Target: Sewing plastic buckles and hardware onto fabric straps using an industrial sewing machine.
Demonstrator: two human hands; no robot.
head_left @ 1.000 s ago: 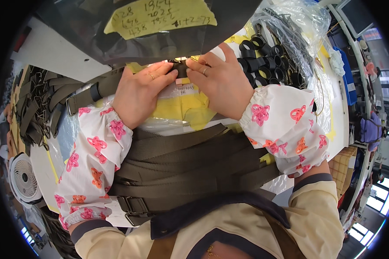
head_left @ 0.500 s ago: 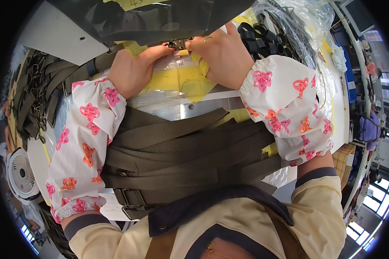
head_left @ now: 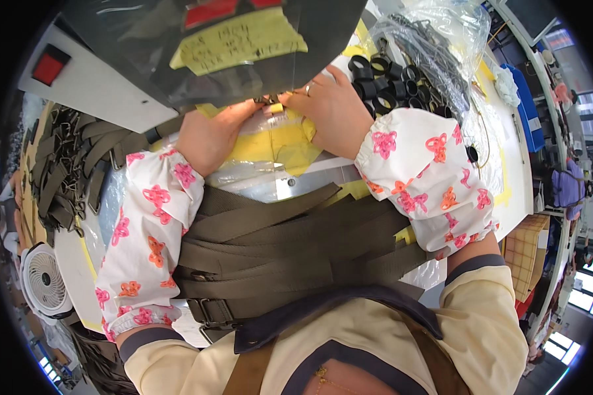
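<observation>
Both hands are at the metal presser foot [head_left: 268, 101] of a sewing machine [head_left: 244, 33]. My left hand [head_left: 211, 138] is closed, thumb and forefinger reaching to the foot's left side; a dark olive webbing strap [head_left: 161, 130] runs in behind it, apparently held there. On the foot's right side my right hand [head_left: 336, 112], with a ring on one finger, has its fingertips pressed together; what they grip is hidden. A small yellow-and-pink block [head_left: 274, 108] sits just in front of the foot. Yellow tape [head_left: 263, 146] covers the machine bed below the hands.
Olive webbing straps [head_left: 296, 230] lie piled across my lap, with a metal buckle [head_left: 211, 311] at their lower left. More buckled straps [head_left: 62, 171] heap at far left, near a white fan [head_left: 45, 280]. Black rings [head_left: 389, 82] and clear plastic bags [head_left: 441, 39] lie at right.
The view has shifted, so the machine head shows lower and more of its front with the yellow note is seen. Both hands keep their place at the presser foot.
</observation>
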